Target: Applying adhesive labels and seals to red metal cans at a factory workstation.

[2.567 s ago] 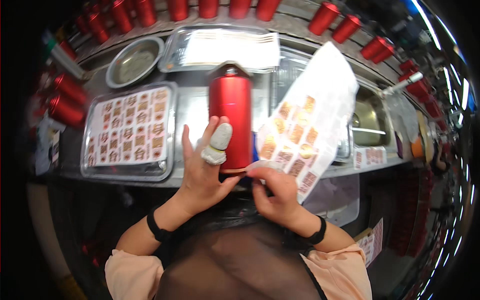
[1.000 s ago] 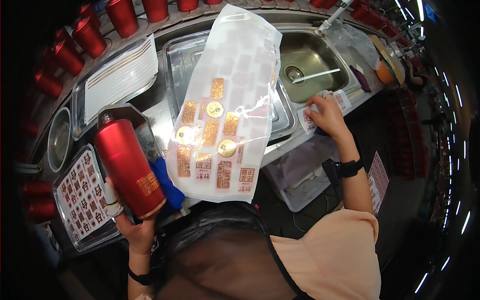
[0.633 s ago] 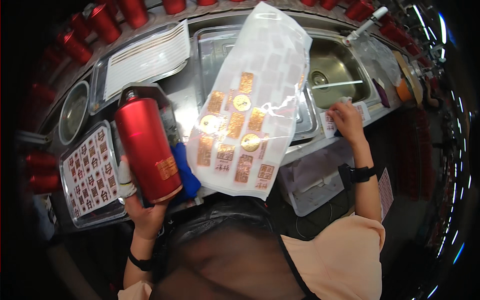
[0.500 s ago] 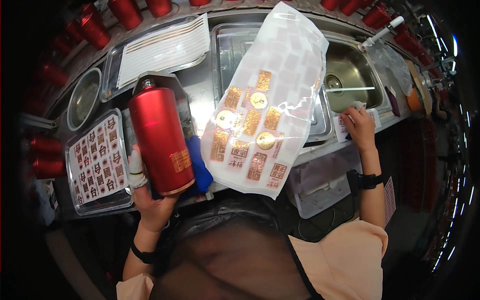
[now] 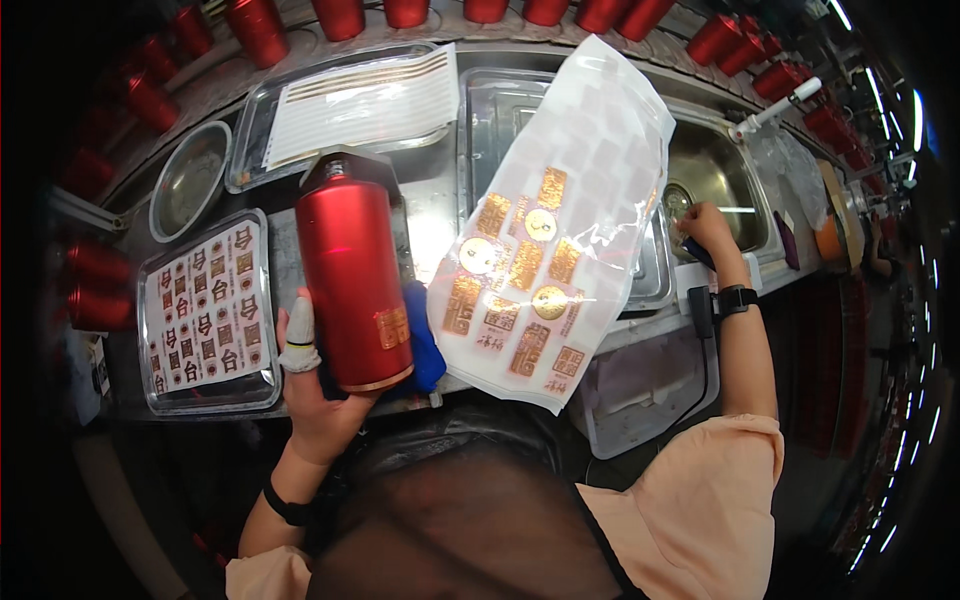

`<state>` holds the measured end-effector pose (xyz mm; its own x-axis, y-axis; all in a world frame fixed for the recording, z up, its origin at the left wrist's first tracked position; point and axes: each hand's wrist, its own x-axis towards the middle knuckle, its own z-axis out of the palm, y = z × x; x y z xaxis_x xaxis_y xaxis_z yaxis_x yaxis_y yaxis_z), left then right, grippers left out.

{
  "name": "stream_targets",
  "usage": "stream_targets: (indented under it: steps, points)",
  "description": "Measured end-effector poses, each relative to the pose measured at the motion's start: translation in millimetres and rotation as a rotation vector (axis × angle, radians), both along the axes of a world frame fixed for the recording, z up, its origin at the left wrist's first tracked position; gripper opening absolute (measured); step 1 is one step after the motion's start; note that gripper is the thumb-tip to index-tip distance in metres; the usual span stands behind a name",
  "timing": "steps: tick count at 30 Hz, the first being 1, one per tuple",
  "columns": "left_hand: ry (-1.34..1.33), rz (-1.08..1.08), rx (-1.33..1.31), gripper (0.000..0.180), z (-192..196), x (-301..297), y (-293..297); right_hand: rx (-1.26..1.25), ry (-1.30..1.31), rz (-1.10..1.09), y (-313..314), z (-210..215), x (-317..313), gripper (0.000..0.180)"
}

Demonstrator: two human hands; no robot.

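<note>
My left hand (image 5: 325, 415) holds a red bottle (image 5: 355, 285) low near its base. A white covering is on one finger. The bottle stands nearly upright, with a gold label low on its side. A blue cloth (image 5: 425, 345) lies beside it. Over the sink's near edge reaches my right hand (image 5: 708, 232), its fingers drawn together; what they hold, if anything, cannot be made out. A dark purple piece lies under that hand. Between my hands a large translucent sheet (image 5: 610, 240) with gold and brown decals slants across a metal tray (image 5: 482, 115).
A decal sheet lies in a metal tray (image 5: 270, 365) at left. Behind it stand a round metal bowl (image 5: 165, 215) and a tray with white striped sheets (image 5: 365, 105). The steel sink (image 5: 735, 165) has a white tap (image 5: 790, 103). Red bottles (image 5: 335, 15) line the back; a plastic bin (image 5: 645, 395) sits below the counter.
My right hand has moved from the small printed paper to the sink's near edge, and the white wad at its fingers no longer shows. The left hand still holds the bottle; the view has shifted slightly.
</note>
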<state>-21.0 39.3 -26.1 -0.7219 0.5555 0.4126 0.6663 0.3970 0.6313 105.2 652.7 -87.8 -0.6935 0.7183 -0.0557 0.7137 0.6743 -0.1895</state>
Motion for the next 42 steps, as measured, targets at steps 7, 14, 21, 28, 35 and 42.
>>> stream_targets:
  steps: [7, 14, 21, 28, 35, 42]
  points:
    - [0.014, 0.001, -0.002, 0.104, 2.8, -1.7, -4.7, 0.027, 0.12, 0.045, -17.8, 28.2, -2.1, 0.022]
    - [-0.335, -0.061, 0.081, 0.114, -2.5, -14.3, -4.5, 0.104, 0.356, 0.263, -173.4, 126.0, -17.9, 0.018]
    - [-0.205, -0.038, 0.097, 0.112, 4.9, -12.3, -5.8, -0.186, 0.498, 0.54, -312.1, 166.9, -54.9, 0.007]
    - [-0.034, -0.095, 0.08, 0.109, 11.4, -18.5, -9.7, -0.485, 0.467, 0.873, -383.6, 199.9, -99.4, 0.009]
    - [-0.444, -0.175, 0.162, 0.121, 2.2, -29.1, -21.3, -0.386, 0.448, 1.085, -396.8, 181.1, -154.6, 0.01]
    - [-0.774, -0.092, 0.415, 0.112, 23.2, -55.7, -11.3, -0.109, 0.457, 1.101, -400.1, 169.0, -166.2, 0.013]
